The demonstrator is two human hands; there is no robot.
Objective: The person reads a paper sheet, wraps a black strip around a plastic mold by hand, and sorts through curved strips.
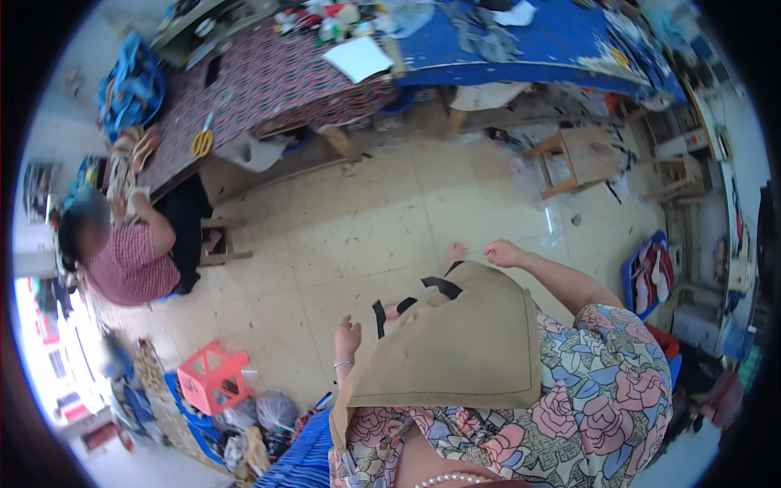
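A khaki cloth piece (455, 350) with a stitched border lies across my lap and over my floral clothing. Black strips (442, 286) show along its far edge. My left hand (347, 337), with a bracelet at the wrist, is held out beside the cloth's left edge; its fingers are loosely bent and apart, and nothing shows in them. On the other side, my right hand (506, 253) is raised past the cloth's far right edge. Its fingers are curled together, and whatever they may hold is too small to make out. A bare foot (455, 253) shows beyond the cloth.
A patterned table (268, 73) holds yellow-handled scissors (202, 144) and white paper (359, 58). Beside it stands a blue-covered table (561, 49). A wooden stool (576, 159) is at far right, a red plastic stool (214, 377) at left. A seated person (134, 260) works at far left.
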